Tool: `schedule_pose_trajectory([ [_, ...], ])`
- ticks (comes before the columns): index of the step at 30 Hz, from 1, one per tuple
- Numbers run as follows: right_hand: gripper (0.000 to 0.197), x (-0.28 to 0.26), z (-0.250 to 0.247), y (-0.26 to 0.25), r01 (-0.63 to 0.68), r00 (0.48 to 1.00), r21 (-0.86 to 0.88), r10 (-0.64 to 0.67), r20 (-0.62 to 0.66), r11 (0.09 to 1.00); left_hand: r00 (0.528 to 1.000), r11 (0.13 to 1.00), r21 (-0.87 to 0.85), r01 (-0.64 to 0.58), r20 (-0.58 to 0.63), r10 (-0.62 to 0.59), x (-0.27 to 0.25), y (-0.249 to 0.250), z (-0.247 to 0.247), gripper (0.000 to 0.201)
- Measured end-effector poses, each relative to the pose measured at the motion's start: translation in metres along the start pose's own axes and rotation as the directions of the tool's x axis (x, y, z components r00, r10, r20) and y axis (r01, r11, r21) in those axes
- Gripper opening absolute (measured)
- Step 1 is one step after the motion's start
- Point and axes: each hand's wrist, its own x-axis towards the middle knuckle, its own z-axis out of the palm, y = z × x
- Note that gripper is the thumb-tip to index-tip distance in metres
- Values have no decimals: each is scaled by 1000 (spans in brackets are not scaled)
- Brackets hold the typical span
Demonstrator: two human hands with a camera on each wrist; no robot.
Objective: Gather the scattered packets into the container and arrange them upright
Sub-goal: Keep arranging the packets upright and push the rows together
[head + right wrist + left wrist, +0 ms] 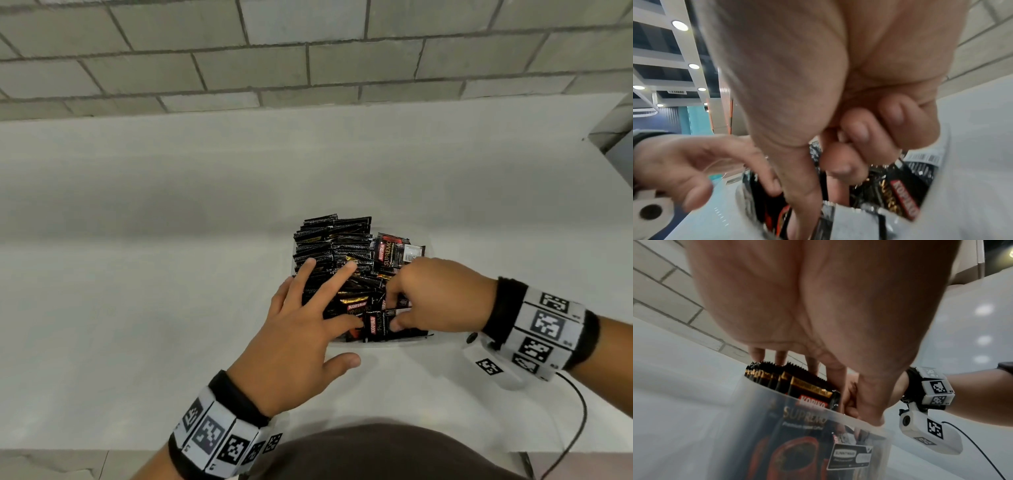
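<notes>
A clear plastic container [378,343] on the white table holds several black Kopiko packets. A dense row of packets [332,243] stands upright in its left half. One packet [388,253] lies face up at the right. My left hand [318,318] is spread, its straight fingers resting on the tops of the upright packets [797,382]. My right hand [394,308] reaches into the near right side and pinches a packet [375,327] between thumb and curled fingers [857,129]. The container wall [735,426] shows a packet's Supremo front through it.
The white table [171,274] stretches wide on the left and behind the container. A grey block wall [308,61] backs it. The table's front edge [102,448] lies near my body. A thin black cable [579,411] hangs from my right wrist.
</notes>
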Motion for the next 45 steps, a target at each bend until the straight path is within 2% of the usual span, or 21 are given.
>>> schedule_pose_trajectory([
  [3, 20, 1, 4, -1, 13, 1000, -28, -13, -8, 1000, 1000, 996, 81, 29, -5, -29, 4, 3, -1, 42],
  [6, 17, -5, -5, 8, 43, 998, 41, -41, -50, 998, 998, 990, 129, 57, -6, -56, 7, 5, -1, 47],
  [9, 23, -13, -15, 13, 144, 985, 243, -115, -130, 959, 997, 986, 151, 71, 1, -72, 8, 7, 1, 52],
  [13, 32, -18, -15, 12, 256, 948, 518, -108, -299, 816, 997, 985, 157, 76, 5, -78, 9, 8, 3, 51],
  [16, 33, -18, -17, 8, 291, 944, 613, -118, -307, 734, 997, 986, 151, 76, 10, -78, 9, 6, 3, 51],
  [19, 18, -17, -21, 6, 306, 947, 564, -186, -261, 767, 997, 990, 116, 78, 4, -79, 7, 5, 2, 52],
  [21, 6, -15, -23, 6, 289, 954, 651, -151, -261, 702, 997, 992, 95, 82, 8, -83, 7, 5, 2, 52],
  [22, 7, -13, -22, 6, 274, 955, 681, -112, -273, 679, 996, 993, 86, 85, 11, -86, 7, 5, 2, 52],
  [24, 27, -11, -22, 7, 229, 953, 660, -28, -300, 715, 996, 993, 73, 89, 14, -90, 6, 6, 2, 53],
  [26, 28, -10, -22, 5, 206, 943, 614, 12, -332, 762, 996, 993, 70, 91, 18, -92, 6, 6, 2, 55],
  [29, 39, -10, -19, 4, 193, 952, 703, 42, -302, 685, 995, 993, 71, 92, 29, -95, 6, 6, 2, 56],
  [30, 44, -9, -17, 3, 190, 951, 705, 50, -305, 684, 995, 993, 67, 92, 30, -94, 6, 6, 2, 56],
  [31, 44, -9, -15, 3, 184, 948, 687, 58, -313, 703, 995, 994, 58, 91, 27, -92, 6, 5, 2, 56],
  [36, 17, -5, -1, -3, 136, 963, 574, 30, -269, 808, 995, 996, 32, 83, 45, -85, 5, 2, -1, 55],
  [40, 14, -2, 4, -10, 146, 967, 493, -20, -253, 858, 996, 997, -11, 73, 52, -72, 5, -4, -5, 54],
  [45, 14, 6, 1, -13, 127, 967, 481, 0, -255, 868, 997, 990, -123, 64, -29, -68, 3, -6, -8, 44],
])
